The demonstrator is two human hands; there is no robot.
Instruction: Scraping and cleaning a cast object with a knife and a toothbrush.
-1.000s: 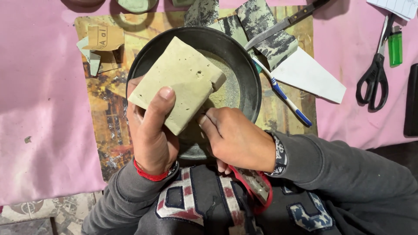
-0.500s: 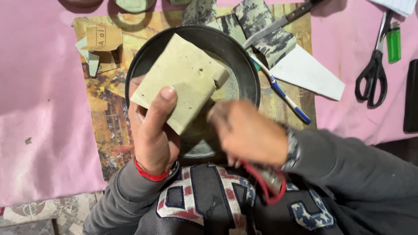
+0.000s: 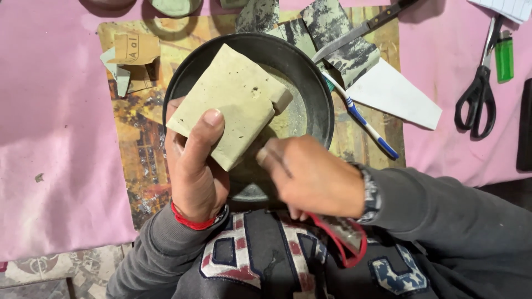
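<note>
one dark pan (image 3: 316, 94) holds grey powder; left hand (image 3: 194, 171) grips a stone slab (image 3: 227, 102) above it.

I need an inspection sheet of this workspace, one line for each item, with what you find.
Surface: pink cloth with a printed mat on it.
Job's things: tan block held over a dark round pan.
Clutter: scissors, green lighter, toothbrush, knife, white paper piece, cardboard scraps.
Grippers: left hand grips the block; right hand is blurred beside the block's lower edge, grip unclear.
Cables: nothing seen.
Surroundings: patterned floor below the cloth.
</note>
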